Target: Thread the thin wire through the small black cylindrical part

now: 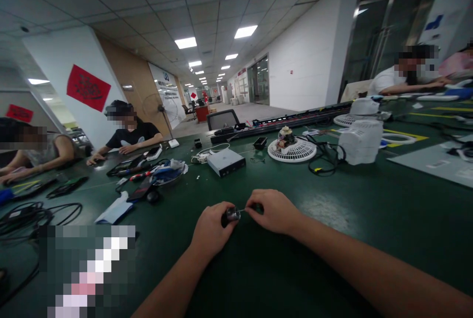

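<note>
My left hand (214, 228) is closed round a small shiny metal cylinder (233, 214), gripped between thumb and fingers just above the green table. My right hand (273, 211) pinches a thin metal rod (242, 210) that reaches leftward to the cylinder's end. Whether the rod is fixed to the cylinder or only touches it, I cannot tell. Beyond my hands lies a silver optical disc drive (225, 159), its black front facing right. A white fan grille (293, 153) with a motor on top stands farther right.
A small black tray (260, 143) and a white fan housing (360, 142) with black cables stand on the table (258, 278). To the left are a blue cloth (168, 171), a computer mouse (152, 196), a light-blue mask (114, 208) and coiled cables (40, 214). Several people sit around.
</note>
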A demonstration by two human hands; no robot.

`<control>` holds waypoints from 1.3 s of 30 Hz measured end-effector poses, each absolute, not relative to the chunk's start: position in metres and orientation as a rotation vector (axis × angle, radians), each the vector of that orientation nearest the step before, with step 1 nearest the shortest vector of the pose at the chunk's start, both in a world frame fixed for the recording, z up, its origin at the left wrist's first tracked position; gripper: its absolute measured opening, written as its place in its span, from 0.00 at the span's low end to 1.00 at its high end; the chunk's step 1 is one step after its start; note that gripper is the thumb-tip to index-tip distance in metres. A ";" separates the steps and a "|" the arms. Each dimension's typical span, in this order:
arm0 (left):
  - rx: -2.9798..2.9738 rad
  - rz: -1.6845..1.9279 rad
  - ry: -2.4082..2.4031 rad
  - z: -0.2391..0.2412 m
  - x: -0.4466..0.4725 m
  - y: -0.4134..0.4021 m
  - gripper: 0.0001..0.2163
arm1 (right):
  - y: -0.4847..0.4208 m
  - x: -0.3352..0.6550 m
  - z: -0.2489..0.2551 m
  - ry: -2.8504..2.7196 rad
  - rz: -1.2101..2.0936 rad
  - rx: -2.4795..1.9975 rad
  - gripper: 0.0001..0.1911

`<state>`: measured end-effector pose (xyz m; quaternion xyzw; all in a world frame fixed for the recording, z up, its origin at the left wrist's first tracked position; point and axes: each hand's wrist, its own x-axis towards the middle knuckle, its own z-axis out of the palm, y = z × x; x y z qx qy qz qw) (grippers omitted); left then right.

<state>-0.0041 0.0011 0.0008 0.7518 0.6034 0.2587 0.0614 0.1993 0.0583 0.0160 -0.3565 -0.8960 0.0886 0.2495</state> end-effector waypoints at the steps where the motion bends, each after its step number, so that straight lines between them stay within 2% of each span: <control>1: 2.278 0.782 1.825 0.001 -0.004 0.001 0.11 | 0.059 0.199 0.015 -2.439 0.224 -0.985 0.09; 4: 2.293 0.797 1.819 0.000 -0.004 0.001 0.12 | 0.061 0.200 0.014 -2.459 0.195 -1.011 0.08; 10: 2.297 0.824 1.783 -0.002 -0.004 0.002 0.12 | 0.061 0.200 0.015 -2.490 0.342 -0.889 0.07; 16: 2.274 0.806 1.813 0.001 -0.004 0.002 0.11 | 0.062 0.199 0.012 -2.426 0.241 -1.004 0.08; 29: 2.326 0.759 1.804 -0.005 -0.007 0.004 0.14 | 0.063 0.197 0.010 -2.520 0.408 -0.968 0.09; 39: 2.400 0.716 1.941 0.000 -0.005 0.001 0.14 | 0.061 0.196 0.010 -2.530 0.259 -1.305 0.13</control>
